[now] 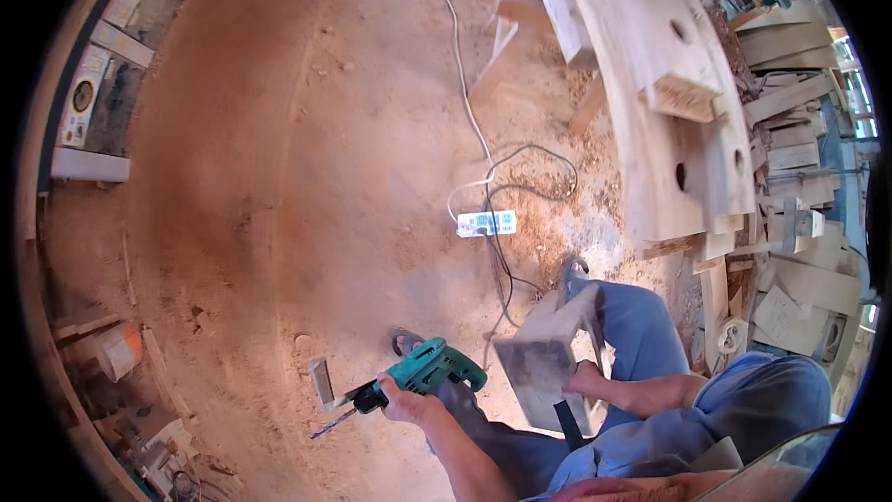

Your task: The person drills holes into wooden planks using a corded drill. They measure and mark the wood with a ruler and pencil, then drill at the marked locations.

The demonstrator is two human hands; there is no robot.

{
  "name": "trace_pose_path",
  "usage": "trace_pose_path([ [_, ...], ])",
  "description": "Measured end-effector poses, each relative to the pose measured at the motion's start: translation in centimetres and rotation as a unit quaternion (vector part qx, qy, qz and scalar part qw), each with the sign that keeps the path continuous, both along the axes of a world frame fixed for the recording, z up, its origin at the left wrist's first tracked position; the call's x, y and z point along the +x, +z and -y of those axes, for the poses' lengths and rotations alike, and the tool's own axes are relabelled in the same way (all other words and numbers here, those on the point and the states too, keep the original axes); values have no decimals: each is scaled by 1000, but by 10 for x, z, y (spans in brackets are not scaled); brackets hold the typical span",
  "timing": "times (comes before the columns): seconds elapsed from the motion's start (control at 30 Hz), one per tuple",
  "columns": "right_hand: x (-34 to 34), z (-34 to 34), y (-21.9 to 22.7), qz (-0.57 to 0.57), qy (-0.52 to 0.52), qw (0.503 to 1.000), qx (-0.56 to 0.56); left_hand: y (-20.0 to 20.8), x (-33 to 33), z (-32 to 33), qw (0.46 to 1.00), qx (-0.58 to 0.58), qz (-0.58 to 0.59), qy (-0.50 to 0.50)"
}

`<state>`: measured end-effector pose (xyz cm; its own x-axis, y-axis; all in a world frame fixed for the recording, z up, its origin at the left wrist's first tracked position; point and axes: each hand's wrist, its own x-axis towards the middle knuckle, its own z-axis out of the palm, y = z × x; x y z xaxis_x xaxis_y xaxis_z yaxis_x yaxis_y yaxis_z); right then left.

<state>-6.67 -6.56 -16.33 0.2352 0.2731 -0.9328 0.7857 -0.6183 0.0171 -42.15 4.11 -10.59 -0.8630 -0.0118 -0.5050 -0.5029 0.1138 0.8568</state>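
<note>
My left hand (pixel 409 402) is closed round the front of a green power drill (pixel 430 367), just behind its black chuck. A long thin drill bit (pixel 334 423) points down and to the left. Beside the chuck is a small wooden block (pixel 321 383). My right hand (pixel 584 378) grips the near edge of a box-like wooden stool (pixel 539 353), between my legs; some of its fingers are hidden. A dark strap-like piece (pixel 569 423) shows just below that hand.
A white power strip (pixel 486 223) with a looping dark cable lies on the dusty, shaving-strewn floor. Large pale curved timber pieces with holes (pixel 650 65) stand at the upper right. Wood offcuts (pixel 804 270) pile up on the far right. An orange-and-white container (pixel 121 350) sits at the left.
</note>
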Motion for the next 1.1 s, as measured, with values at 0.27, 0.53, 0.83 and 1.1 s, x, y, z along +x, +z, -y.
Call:
trace_pose_path([
  [0.27, -86, -92, 127, -167, -467, 850, 175, 213, -138, -4, 983, 114, -142, -20],
  [0.53, -155, -201, 346, -310, -457, 793, 255, 489, -354, 2, 864, 323, -383, -49],
  [0.83, -118, -250, 396, -93, -156, 912, 369, 608, -381, 21, 805, 434, -396, 87],
  [1.1, -123, -222, 359, 44, 82, 977, 191, 540, -414, -36, 862, 361, -349, 66],
])
